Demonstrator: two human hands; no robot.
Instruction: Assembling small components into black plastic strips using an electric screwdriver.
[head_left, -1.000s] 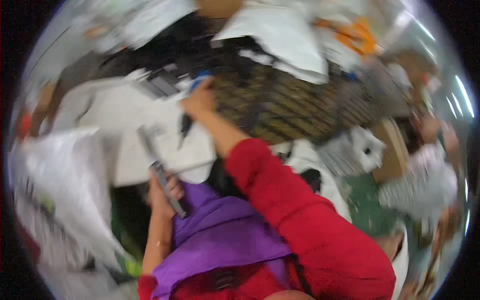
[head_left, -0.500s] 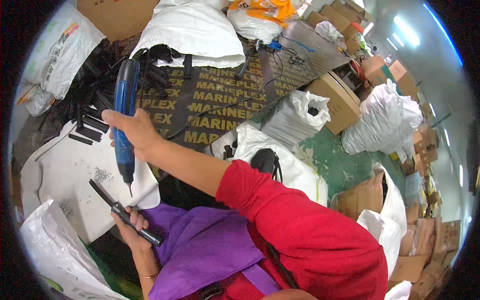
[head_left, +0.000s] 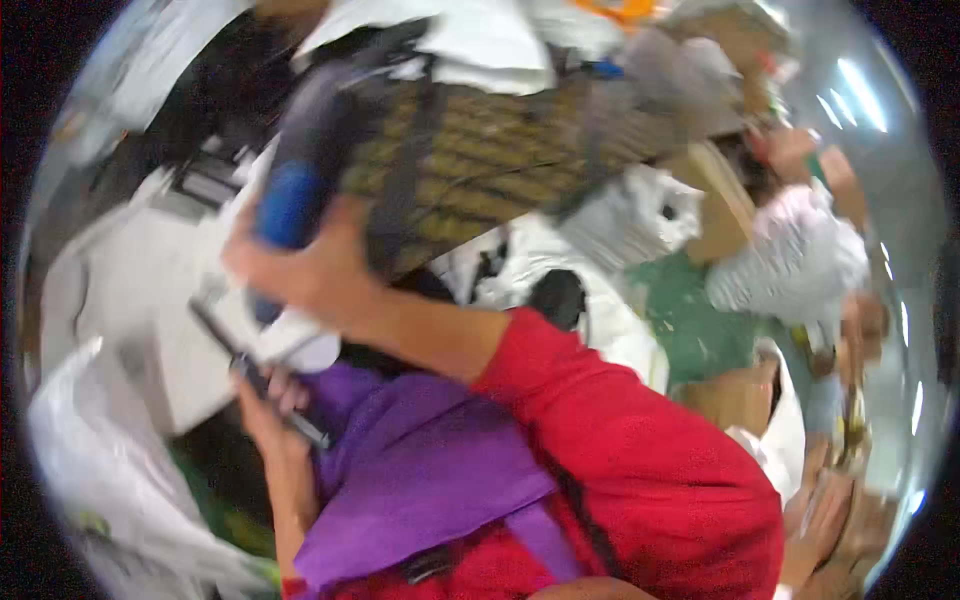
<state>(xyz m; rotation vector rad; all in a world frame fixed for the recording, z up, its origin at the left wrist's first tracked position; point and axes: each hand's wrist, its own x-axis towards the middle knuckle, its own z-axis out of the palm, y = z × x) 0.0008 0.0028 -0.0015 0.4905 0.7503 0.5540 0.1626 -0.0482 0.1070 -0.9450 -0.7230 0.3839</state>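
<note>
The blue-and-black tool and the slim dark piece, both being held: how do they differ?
The blue-and-black tool looks thicker than the slim dark piece. The tool's upper end leans right in the picture; the piece's leans left. The right hand holds the tool, the left hand the piece. Both are elongated and held slantwise.

The big table (head_left: 470,150) had a dark brown top with yellow marks in rows. A white sheet (head_left: 150,290) lay over its near left part. Behind that sat a messy heap of black pieces (head_left: 235,85). A white sack (head_left: 495,50) lay at the back. The floor (head_left: 690,310) was green, and a cardboard box (head_left: 715,195) and a shiny whitish sack (head_left: 790,255) stood on it.
</note>
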